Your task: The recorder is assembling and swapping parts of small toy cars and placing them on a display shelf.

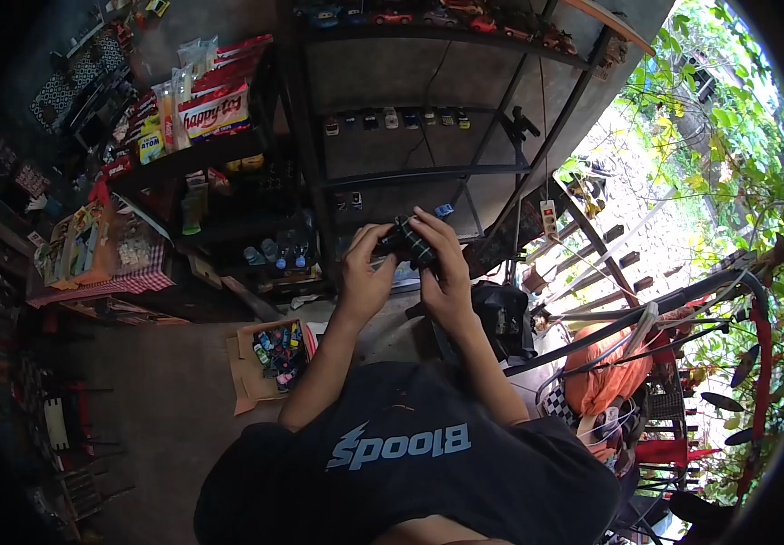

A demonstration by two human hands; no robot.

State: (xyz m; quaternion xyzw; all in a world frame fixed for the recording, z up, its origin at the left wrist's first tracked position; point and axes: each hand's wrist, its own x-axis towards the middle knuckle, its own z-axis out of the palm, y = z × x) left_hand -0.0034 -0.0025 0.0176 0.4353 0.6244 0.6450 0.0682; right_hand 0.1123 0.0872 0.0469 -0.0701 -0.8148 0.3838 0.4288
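Up in front of my chest, both hands are around a small black toy car (pixel 416 245) with thin pale green lines on it. My left hand (pixel 367 277) is closed at its left end, thumb and fingers pressed to the dark body. My right hand (pixel 446 272) wraps the right side, with its fingers over the top. Much of the car's underside and its finer details are hidden by the fingers or too dark to make out.
Ahead stands a dark metal rack (pixel 424 174) with rows of toy cars (pixel 410 118). An open cardboard box (pixel 245 368) of small toy cars rests on the floor to the left. Snack packets (pixel 215 113) hang at far left; a black bag (pixel 501 318) lies at right.
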